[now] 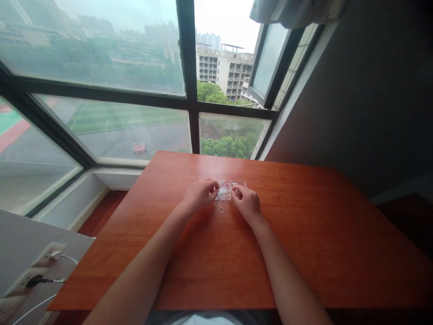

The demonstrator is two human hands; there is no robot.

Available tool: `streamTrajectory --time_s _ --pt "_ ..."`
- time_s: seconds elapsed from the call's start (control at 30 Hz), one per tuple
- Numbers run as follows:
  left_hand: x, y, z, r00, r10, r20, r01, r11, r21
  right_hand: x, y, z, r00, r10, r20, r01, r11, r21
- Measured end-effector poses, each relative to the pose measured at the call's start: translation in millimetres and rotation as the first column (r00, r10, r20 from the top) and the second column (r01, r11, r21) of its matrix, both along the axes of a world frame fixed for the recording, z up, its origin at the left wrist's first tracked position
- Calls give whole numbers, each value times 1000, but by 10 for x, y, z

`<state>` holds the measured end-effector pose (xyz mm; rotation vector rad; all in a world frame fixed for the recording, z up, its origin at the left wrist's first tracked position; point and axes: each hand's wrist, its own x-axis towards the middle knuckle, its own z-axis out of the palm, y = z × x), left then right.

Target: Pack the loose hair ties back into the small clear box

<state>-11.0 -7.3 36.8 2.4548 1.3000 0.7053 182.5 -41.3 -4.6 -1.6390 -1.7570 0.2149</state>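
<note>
A small clear plastic box (223, 195) with a jumble of small light-coloured pieces sits on the wooden table between my hands. Its lid (241, 184) appears to lie to the right, partly behind my right hand. My left hand (202, 195) is at the box's left side, fingers curled together at its edge. From the right, my right hand (247, 203) reaches in with thumb and fingertips pinched by the box. Whatever the fingertips hold is too small to tell. Just in front of the box lie two thin pale rings, a nearer ring (221, 210) and a farther ring (217, 204).
The reddish-brown table (216, 257) extends to both sides and ends at a dark-framed window (192, 106). At the lower left, wall sockets (37, 277) hold plugs with cables. A dark wall (355, 113) rises at the right.
</note>
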Motion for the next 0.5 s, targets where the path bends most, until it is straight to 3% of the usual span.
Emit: streamTrajectory --time_s 0.27,0.5 --pt "59 -137 185 964 -212 -163 189 972 -142 44 -5 9 1000 -4 0 4 1000 -8" --pt "143 -267 192 906 -216 -363 149 967 -206 64 -36 67 999 1 33 0 999 -43"
